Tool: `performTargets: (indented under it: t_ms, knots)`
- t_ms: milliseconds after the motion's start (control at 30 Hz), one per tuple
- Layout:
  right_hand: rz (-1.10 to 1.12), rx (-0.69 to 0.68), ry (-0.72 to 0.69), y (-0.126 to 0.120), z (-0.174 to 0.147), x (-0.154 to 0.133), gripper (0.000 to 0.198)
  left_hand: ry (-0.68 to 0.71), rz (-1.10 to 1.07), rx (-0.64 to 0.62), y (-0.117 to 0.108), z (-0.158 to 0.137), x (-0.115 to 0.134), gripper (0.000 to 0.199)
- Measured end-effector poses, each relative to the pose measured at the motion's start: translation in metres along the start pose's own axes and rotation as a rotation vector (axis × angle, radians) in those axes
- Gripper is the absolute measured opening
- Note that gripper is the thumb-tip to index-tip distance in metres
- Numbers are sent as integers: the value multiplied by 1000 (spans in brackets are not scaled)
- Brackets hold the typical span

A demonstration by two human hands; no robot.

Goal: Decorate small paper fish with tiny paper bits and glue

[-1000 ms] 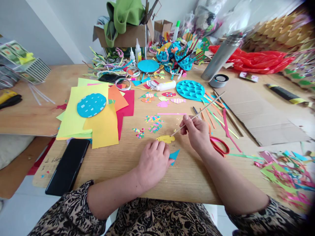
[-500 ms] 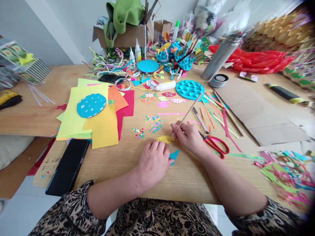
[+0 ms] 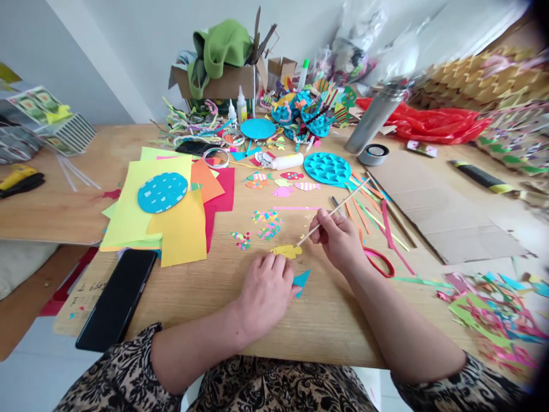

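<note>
My right hand [image 3: 340,239] is closed around a thin wooden stick [image 3: 338,207], tilted so that its lower end meets the tail of a small yellow paper fish [image 3: 287,250]. The fish lies flat on the table, with marks drawn on it. My left hand [image 3: 266,292] has its fingers curled and pressed down on the fish's near edge, hiding part of it. By the left thumb a blue paper scrap [image 3: 302,280] sticks out, partly under that hand. Red-handled scissors [image 3: 379,263] lie partly hidden behind my right wrist.
Finished paper fish [image 3: 282,191] and heaps of tiny paper bits [image 3: 266,229] lie beyond my hands. Coloured sheets [image 3: 183,240] and a phone [image 3: 116,298] are at left. A steel flask [image 3: 376,117], cardboard [image 3: 450,212] and paper scraps [image 3: 489,309] occupy the right.
My right hand has shifted a little right and lower, and the stick leans over more, its top end farther right. My left hand stays at the fish. The view has tilted slightly.
</note>
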State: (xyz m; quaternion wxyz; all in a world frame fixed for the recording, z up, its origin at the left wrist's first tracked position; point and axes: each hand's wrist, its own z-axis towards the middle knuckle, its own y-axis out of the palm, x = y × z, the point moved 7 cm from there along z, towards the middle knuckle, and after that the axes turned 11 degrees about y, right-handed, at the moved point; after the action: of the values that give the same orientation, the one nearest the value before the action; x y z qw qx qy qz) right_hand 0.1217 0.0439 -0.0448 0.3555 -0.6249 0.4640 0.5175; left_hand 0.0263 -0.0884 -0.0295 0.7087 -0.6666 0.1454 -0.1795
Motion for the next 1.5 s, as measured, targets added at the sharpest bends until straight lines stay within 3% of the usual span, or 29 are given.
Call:
performTargets:
  t_ms: [100, 333, 667, 800, 933, 1133, 1267, 1367, 1500]
  knots:
    - [164, -50, 56, 0, 5, 1, 42, -14, 7, 13, 0, 1, -1, 42]
    - [301, -114, 56, 2, 5, -7, 36, -39, 23, 35, -3, 1, 0, 32]
    - [306, 49, -173, -19, -19, -54, 38, 9, 37, -13, -10, -1, -7, 19]
    - [223, 18, -270, -23, -53, -71, 35, 51, -38, -39, -9, -2, -13, 17]
    - [172, 76, -368, -45, -99, -73, 24, 61, -178, 46, -7, -9, -21, 19]
    - [-19, 346, -479, -93, -154, -45, 19, 39, -242, 294, -12, -31, -24, 18]
    - [-238, 507, -502, -112, -176, -27, 23, -14, -228, 409, -12, -45, -16, 14]
    - [-468, 471, -524, -108, -179, -24, 21, -41, -213, 478, -11, -52, -8, 13]
    - [-696, 333, -674, -93, -173, -28, 26, -38, -214, 551, -11, -54, 2, 11]
